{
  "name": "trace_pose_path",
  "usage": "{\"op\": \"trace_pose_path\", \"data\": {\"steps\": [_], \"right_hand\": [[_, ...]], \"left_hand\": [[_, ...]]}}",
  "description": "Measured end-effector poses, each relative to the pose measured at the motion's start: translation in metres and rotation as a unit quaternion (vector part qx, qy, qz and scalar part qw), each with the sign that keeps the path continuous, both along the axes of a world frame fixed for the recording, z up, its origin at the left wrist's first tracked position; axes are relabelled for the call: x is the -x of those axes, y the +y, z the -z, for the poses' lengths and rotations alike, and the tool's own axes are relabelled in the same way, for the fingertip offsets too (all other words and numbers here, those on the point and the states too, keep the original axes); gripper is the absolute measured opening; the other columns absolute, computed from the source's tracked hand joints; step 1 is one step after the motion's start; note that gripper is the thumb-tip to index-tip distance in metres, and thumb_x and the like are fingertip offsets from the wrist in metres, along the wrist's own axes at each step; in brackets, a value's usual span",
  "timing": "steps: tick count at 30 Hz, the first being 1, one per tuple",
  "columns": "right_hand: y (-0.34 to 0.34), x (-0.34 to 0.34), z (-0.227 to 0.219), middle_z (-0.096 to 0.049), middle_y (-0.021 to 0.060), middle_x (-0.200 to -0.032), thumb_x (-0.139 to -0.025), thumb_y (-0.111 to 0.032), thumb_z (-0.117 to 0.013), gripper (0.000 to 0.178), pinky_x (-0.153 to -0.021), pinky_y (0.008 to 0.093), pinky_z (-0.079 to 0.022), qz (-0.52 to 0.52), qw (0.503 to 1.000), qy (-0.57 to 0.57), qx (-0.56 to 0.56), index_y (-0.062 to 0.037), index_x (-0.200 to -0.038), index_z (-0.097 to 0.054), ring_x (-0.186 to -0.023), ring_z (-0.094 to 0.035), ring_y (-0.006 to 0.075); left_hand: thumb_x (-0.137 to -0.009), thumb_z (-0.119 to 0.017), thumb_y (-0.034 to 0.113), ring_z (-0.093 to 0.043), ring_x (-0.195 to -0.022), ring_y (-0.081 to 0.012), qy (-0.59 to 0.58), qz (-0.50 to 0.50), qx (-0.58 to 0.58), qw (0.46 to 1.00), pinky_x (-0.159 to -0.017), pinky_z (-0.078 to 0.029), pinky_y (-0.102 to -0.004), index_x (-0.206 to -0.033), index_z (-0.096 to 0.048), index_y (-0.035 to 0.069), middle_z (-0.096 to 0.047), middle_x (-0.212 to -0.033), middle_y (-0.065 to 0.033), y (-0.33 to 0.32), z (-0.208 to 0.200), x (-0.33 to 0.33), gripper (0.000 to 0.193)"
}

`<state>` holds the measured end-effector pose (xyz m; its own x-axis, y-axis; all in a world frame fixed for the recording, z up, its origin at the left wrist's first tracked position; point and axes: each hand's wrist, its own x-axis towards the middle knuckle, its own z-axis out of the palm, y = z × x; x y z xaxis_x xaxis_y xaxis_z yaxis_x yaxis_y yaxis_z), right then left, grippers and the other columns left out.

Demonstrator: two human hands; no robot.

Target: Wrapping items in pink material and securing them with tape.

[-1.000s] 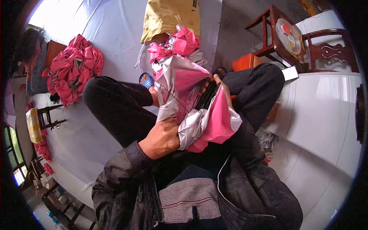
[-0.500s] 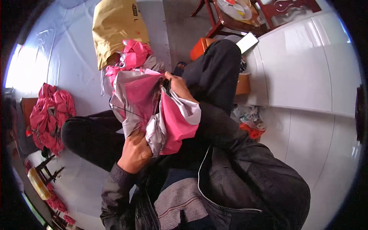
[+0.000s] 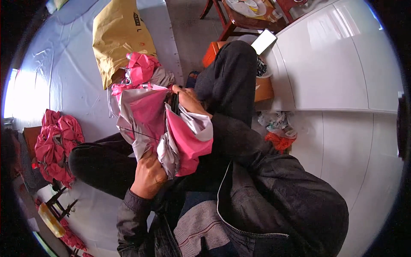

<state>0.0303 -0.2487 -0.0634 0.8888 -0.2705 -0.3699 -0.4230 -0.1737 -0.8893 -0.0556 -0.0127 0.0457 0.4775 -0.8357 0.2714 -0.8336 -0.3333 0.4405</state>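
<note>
Between my knees I hold a pink cloth with a silver side (image 3: 188,141), which looks like an umbrella canopy. It hangs in loose folds, and thin dark ribs show against it. My left hand (image 3: 149,173) is closed on the gathered silver edge nearest me. At the far side, my right hand (image 3: 190,100) is closed around dark, rod-like parts at the folds' top; its fingertips are partly hidden. Just beyond lies more crumpled pink and silver cloth (image 3: 143,70), at the mouth of a yellow-brown sack (image 3: 120,32).
A heap of pink cloth (image 3: 58,147) lies at the left. On the right, a white-screened phone (image 3: 264,41) rests at the edge of a glossy white surface (image 3: 325,64). Below it are a brown box (image 3: 264,90) and plastic bags (image 3: 276,122). A wooden chair (image 3: 239,19) stands far off.
The whole view has shifted a little, so most things sit farther left. Both hands keep their hold on the pink and silver cloth, whose folds have barely changed.
</note>
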Motion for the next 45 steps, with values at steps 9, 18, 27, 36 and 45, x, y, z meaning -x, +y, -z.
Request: {"op": "trace_pose_path", "data": {"steps": [9,18,27,36,45], "right_hand": [[0.0,-0.004,0.019,-0.067,0.0191,-0.081,-0.091,-0.044,-0.052,0.048,-0.071,0.0449,-0.044,0.063,0.994,0.079,-0.038,0.0027,-0.088,-0.065,-0.076,-0.062,0.0308],[0.009,-0.003,0.002,-0.062,0.0188,-0.071,-0.09,-0.048,-0.053,0.052,-0.067,0.0451,-0.044,0.03,0.992,0.121,0.006,0.0019,-0.078,-0.064,-0.07,-0.06,0.0289],[0.022,-0.02,0.083,-0.054,0.0145,-0.058,-0.088,-0.047,-0.054,0.052,-0.058,0.0468,-0.04,0.057,0.998,0.015,-0.022,0.0004,-0.067,-0.059,-0.057,-0.052,0.0235],[0.032,-0.012,0.044,-0.054,0.0173,-0.058,-0.088,-0.044,-0.054,0.049,-0.056,0.0469,-0.04,0.04,0.995,-0.016,-0.089,0.0008,-0.069,-0.058,-0.056,-0.052,0.0244],[0.025,-0.013,0.064,-0.056,0.0138,-0.058,-0.089,-0.043,-0.051,0.046,-0.056,0.0451,-0.041,0.066,0.984,-0.016,-0.166,-0.0025,-0.073,-0.063,-0.058,-0.058,0.0245]], "left_hand": [[-0.051,-0.06,0.006,-0.065,-0.086,-0.0292,-0.005,-0.01,0.032,0.999,-0.087,-0.052,-0.0467,-0.089,-0.068,-0.003,-0.066,-0.091,-0.0145,-0.002,-0.003,-0.003,0.04],[-0.054,-0.062,0.004,-0.065,-0.087,-0.0309,0.01,-0.049,0.03,0.998,-0.085,-0.052,-0.045,-0.096,-0.068,-0.003,-0.066,-0.093,-0.0143,-0.002,0.001,0.005,0.042],[-0.054,-0.063,0.004,-0.065,-0.094,-0.0348,0.04,0.004,-0.022,0.999,-0.085,-0.053,-0.0445,-0.09,-0.069,-0.002,-0.068,-0.092,-0.0149,0.006,0.008,-0.003,0.037],[-0.051,-0.066,0.005,-0.064,-0.104,-0.0362,0.1,0.014,-0.037,0.994,-0.092,-0.051,-0.0451,-0.092,-0.07,0.001,-0.068,-0.102,-0.0161,0.019,0.011,-0.004,0.042],[-0.053,-0.07,0.005,-0.061,-0.11,-0.0382,0.115,0.036,-0.053,0.991,-0.097,-0.048,-0.0469,-0.104,-0.068,0.001,-0.067,-0.111,-0.0183,0.005,0.003,-0.01,0.051]]}}
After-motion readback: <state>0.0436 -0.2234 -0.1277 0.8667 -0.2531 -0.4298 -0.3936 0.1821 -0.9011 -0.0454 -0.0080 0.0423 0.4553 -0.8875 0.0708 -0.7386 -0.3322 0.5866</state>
